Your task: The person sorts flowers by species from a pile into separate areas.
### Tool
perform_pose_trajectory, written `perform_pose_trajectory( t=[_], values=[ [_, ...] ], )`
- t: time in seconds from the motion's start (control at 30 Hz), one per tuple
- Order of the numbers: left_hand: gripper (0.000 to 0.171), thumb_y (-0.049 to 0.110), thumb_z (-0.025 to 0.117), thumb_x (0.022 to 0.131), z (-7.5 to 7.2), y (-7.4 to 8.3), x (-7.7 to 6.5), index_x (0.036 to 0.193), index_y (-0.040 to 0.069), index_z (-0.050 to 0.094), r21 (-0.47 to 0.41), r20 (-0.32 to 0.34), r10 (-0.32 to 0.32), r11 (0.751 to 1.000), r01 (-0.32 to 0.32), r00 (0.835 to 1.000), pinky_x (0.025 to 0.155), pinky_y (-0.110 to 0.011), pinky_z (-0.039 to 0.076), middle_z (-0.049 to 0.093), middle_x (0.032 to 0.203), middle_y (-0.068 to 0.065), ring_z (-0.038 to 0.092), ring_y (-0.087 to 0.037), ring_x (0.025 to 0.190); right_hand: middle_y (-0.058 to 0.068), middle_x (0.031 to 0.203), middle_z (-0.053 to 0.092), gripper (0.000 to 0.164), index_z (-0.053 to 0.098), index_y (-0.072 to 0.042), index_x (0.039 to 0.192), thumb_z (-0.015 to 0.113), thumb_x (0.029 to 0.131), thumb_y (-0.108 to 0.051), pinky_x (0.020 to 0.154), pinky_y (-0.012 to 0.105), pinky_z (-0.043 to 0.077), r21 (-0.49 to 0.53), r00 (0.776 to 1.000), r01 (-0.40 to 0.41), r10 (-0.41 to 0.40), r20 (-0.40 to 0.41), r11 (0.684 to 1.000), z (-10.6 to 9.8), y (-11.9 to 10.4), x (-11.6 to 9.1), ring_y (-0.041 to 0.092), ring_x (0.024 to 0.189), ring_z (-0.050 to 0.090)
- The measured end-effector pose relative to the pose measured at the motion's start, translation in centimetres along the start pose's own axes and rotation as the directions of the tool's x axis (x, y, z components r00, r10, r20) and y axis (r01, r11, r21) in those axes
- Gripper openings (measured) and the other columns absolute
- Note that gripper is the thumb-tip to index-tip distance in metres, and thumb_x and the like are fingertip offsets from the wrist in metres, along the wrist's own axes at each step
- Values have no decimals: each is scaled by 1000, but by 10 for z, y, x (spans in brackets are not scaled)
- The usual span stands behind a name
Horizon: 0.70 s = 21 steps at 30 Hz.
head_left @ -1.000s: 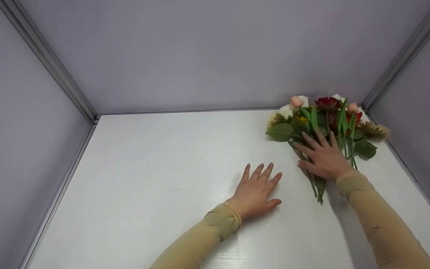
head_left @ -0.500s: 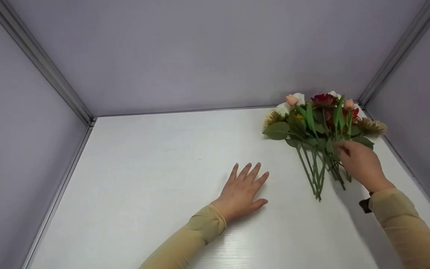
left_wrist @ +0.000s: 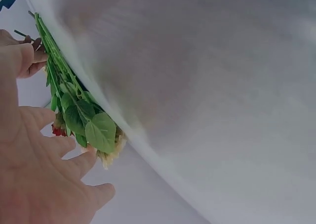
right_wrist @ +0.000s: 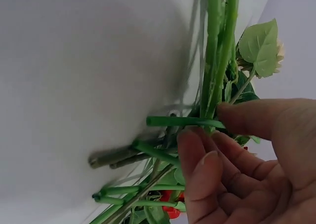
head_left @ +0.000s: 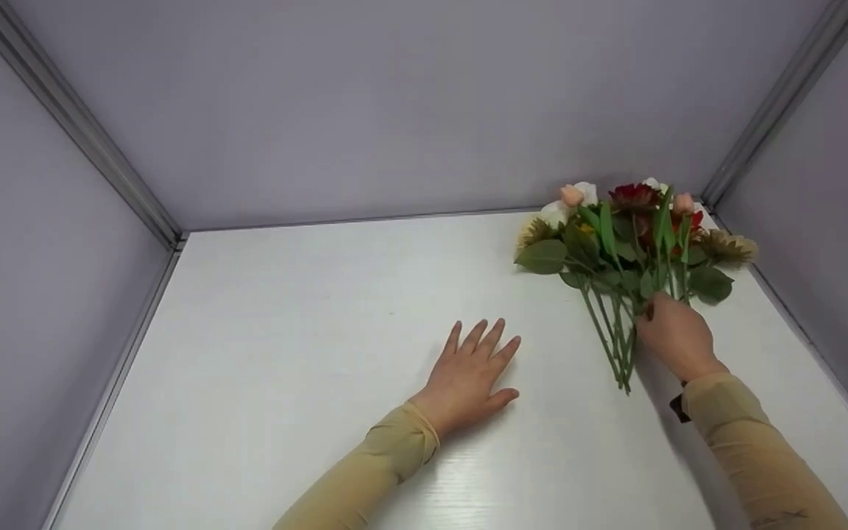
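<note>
My left hand (head_left: 464, 381) has its fingers spread, palm down over the white table (head_left: 306, 338), left of the flowers. My right hand (head_left: 679, 336) is at the stems on the right. In the right wrist view its thumb and fingers pinch a green flower stem (right_wrist: 170, 121), whose cut end sticks out to the left. Several flowers lie in a loose bunch at the table's back right: a dark red bloom (head_left: 633, 196), a peach bud (head_left: 571, 195), white and cream blooms, with green leaves (head_left: 543, 257). Other stems (head_left: 610, 342) fan toward the front; the right hand hides some.
A grey-violet back wall (head_left: 394, 110) stands right behind the flower heads. Side walls with metal corner posts (head_left: 770, 110) enclose the table left and right. The dark wrist device (head_left: 680, 409) shows below the right sleeve.
From lying spread over the bunch, my right hand pulled back to the right, then came left to the stems with fingers curled. The left hand stays spread; the view has shifted slightly.
</note>
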<state>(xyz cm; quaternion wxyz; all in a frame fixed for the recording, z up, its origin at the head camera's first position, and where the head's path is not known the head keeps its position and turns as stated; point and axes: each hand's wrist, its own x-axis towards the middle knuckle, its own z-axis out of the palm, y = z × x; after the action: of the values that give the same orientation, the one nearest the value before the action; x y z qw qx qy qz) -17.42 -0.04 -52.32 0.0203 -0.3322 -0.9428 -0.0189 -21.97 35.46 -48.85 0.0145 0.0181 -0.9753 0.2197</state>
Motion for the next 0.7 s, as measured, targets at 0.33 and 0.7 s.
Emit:
perform_pose_trajectory(
  t=[0.33,0.7],
  values=[
    [77,64,49,101,-7,-5,0,164,25,28,-23,-5,-5,1000,5,1000,123,-58,12,16,170,-7,18,-29,155,13,80,64,34,63,10,114,53,98,-18,61,41,49,86,990,-93,83,118,992,-4,-7,4,24,64,59],
    [73,59,51,103,-16,-16,1,163,23,30,-106,-8,-35,994,34,999,123,-57,15,21,169,-8,20,-30,154,16,87,66,41,62,9,122,52,103,-26,58,38,50,167,987,-124,104,125,978,-6,-8,1,26,66,60]
  ],
)
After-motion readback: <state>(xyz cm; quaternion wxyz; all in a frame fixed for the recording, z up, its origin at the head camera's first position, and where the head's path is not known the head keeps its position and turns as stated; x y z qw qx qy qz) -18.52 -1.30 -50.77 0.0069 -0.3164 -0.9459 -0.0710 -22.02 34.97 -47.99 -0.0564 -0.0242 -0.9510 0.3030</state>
